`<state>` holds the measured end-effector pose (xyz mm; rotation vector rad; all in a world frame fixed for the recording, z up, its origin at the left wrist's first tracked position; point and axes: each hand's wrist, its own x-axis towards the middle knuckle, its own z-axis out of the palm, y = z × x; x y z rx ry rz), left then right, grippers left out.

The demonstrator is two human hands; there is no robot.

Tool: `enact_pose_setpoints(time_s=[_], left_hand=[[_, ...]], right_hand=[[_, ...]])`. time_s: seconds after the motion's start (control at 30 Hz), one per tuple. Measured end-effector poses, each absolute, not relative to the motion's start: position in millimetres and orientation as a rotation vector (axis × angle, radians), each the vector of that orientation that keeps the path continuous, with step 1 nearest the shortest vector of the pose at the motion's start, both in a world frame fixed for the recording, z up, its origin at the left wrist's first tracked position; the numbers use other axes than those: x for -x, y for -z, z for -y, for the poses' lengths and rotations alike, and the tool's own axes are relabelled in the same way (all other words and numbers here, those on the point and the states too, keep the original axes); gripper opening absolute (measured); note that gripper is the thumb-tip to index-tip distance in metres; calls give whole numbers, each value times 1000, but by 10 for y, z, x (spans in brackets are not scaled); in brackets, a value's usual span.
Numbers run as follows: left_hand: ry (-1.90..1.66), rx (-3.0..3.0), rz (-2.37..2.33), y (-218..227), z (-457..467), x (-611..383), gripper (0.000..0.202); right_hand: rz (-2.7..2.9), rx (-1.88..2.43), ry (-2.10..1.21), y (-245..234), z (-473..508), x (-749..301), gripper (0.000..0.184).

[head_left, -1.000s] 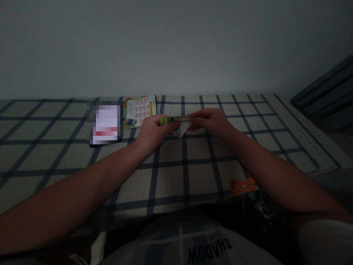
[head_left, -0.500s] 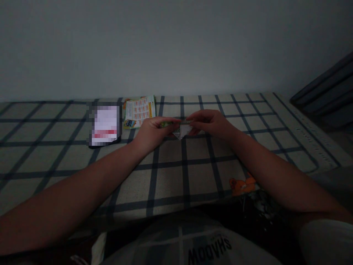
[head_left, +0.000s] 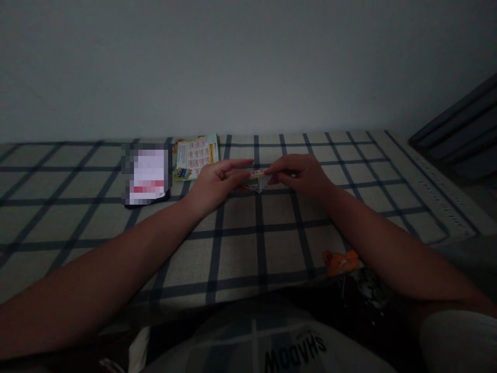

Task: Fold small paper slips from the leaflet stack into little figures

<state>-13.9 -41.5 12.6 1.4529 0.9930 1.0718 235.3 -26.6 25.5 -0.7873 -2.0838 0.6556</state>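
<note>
A small folded piece of printed paper (head_left: 259,182) is held between my two hands above the checked tablecloth (head_left: 240,259). Its lower part comes to a downward point, and a strip with coloured print runs along its top. My left hand (head_left: 218,182) has its thumb on the paper's left side, while its index finger stretches out above, off the top edge. On the other side, my right hand (head_left: 297,172) pinches the paper's right end between thumb and fingers. The fingertips behind the paper are partly hidden.
Left of my hands lies a phone-like device (head_left: 149,173) with a lit, pixelated screen. Beside it, printed leaflets (head_left: 196,155) in green, white and orange rest near the wall (head_left: 248,67). An orange bear figure (head_left: 340,261) shows at the near edge, and dark pleated fabric (head_left: 462,134) stands at right.
The paper has turned, so its coloured top strip shows now. My left index finger has lifted off the paper's top edge. The phone-like device and the leaflets have stayed put.
</note>
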Motion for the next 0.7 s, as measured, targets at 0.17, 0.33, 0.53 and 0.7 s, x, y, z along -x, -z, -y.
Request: enact_pose_setpoints(time_s=[0.17,0.33,0.53,0.7], left_hand=[[-1019,-1486,-996,-129,386,154,58],[-1025,-1563,-1071,-163,410,159,50],[-1049,-1726,-1123,-184,483,163,47],[-1063,-1784,-1093,-173,488,178,53]], right_hand=[[2171,737,-583,-299,255,-2372,20],[2168,631,-648,-271,241,-2391,25],[1985,832,-858,-169,203,-2354,38],[1921,926,-1038,-183,185,-2331,34]])
